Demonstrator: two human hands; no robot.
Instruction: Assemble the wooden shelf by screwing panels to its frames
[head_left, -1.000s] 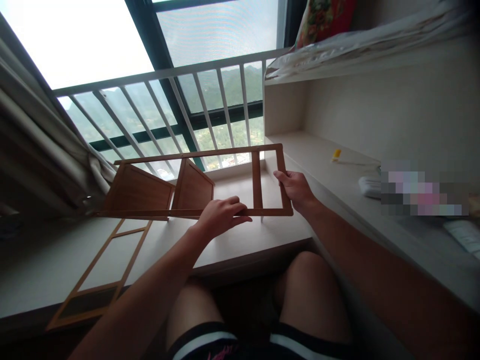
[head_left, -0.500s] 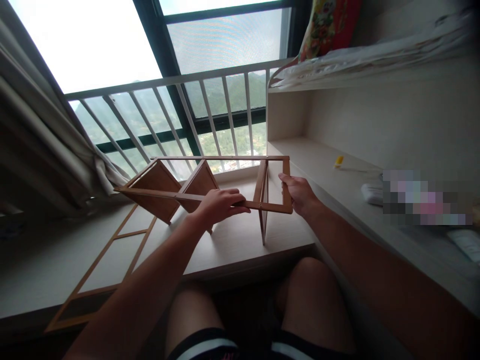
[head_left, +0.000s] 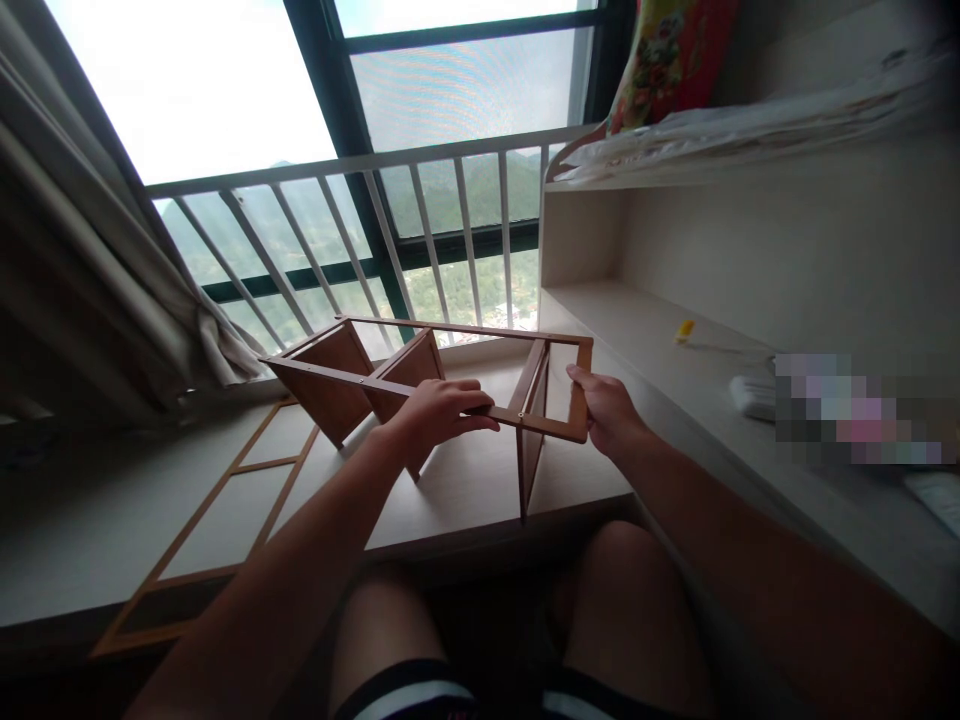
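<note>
A brown wooden shelf rack lies on its side before me, its long frame uppermost and several flat boards hanging down from it. My left hand is wrapped round the near long rail, between the middle board and the right-hand board. At the right end, my right hand grips the short end bar, thumb on top. A second, ladder-like wooden frame lies flat to the left, partly hidden behind my left forearm.
A pale ledge runs beneath the rack, with white railings and a window behind. Grey curtains hang at left. On the right-hand desk sits a yellow-ended item; a plastic-covered shelf stands above. My knees are close below the ledge edge.
The rack's left end has swung slightly right and its boards have tilted, the right one reaching lower. Both hands keep their hold. The view has shifted slightly.
</note>
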